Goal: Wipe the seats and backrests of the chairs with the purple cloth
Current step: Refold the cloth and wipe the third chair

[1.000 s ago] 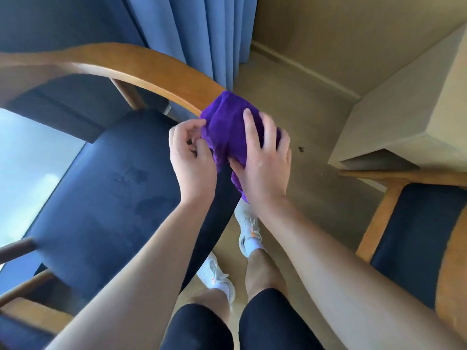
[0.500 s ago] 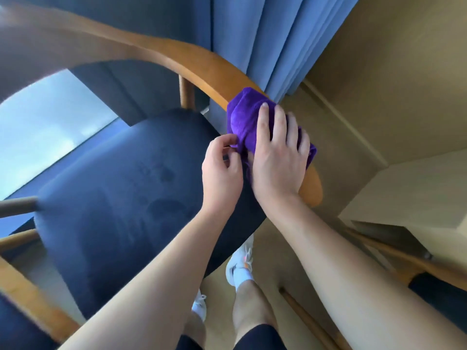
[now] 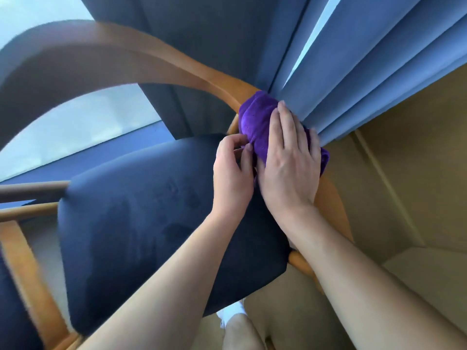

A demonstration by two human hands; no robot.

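Our right hand [image 3: 288, 168] lies flat on the purple cloth [image 3: 255, 122], fingers straight and pressing rather than curled, so its grip is released. The left hand [image 3: 232, 173] has its thumb and fingertips pinched on a fold at the cloth's lower edge, a clenched grip on the fabric itself. The cloth is bunched over the curved wooden rail [image 3: 177, 64] of the chair, just above the back corner of the dark blue seat [image 3: 141, 223] and touching the blue curtain [image 3: 366, 72] behind it. A second ago we had the cloth near the front end of that rail, and half a second ago a little further up. Now both hands have carried it along the curve to where the rail bends toward the back, the hold itself unchanged. We take this to mean the stroke is working along the frame toward the backrest, so this chair is well underway but not finished. The seat shows darker patches that may be damp marks, though we cannot be sure. Our view has also swung up and closer: the second chair and the pale cabinet on the right have gone, and the window [image 3: 75, 132] now shows under the rail.
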